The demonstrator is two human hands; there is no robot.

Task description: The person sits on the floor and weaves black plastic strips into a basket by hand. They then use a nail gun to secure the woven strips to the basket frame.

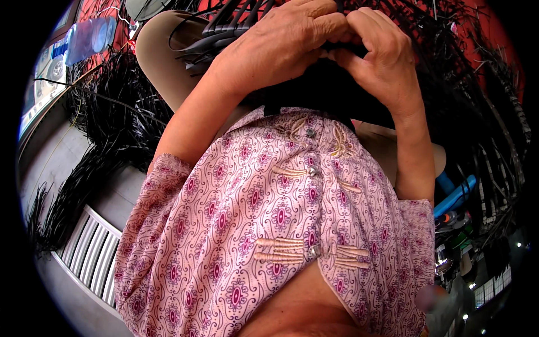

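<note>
Both hands meet at the top of the view, just above the person's chest, and the thing between them is a bundle of thin black strips (pixel 337 84) that lies directly under the knuckles and spreads down toward the pink patterned blouse (pixel 269 213). The left hand (pixel 275 48) comes in from the lower left along a bare forearm and curls over the strips from that side; its fingers (pixel 323 25) are bent tight and pressed against those of the other hand. The right hand (pixel 376 56) rises from the lower right, its fingers (pixel 365 22) also clenched, closing on the same dark material from the opposite side. The two sets of knuckles touch, so neither hand is nearer than the other: the pinched spot sits right between them, and only a small dark piece shows there (pixel 342 49); exactly how it is gripped is hidden by the fingers. The strips' long axis cannot be read at the grip itself, but the loose strips fan outward from it, up and to both sides. More black strips lie in heaps to the left (pixel 106 112) and to the right (pixel 477 95), well apart from the hands. A clear plastic bottle (pixel 90 36) lies at upper left, and a white slatted panel (pixel 90 253) sits at lower left.
</note>
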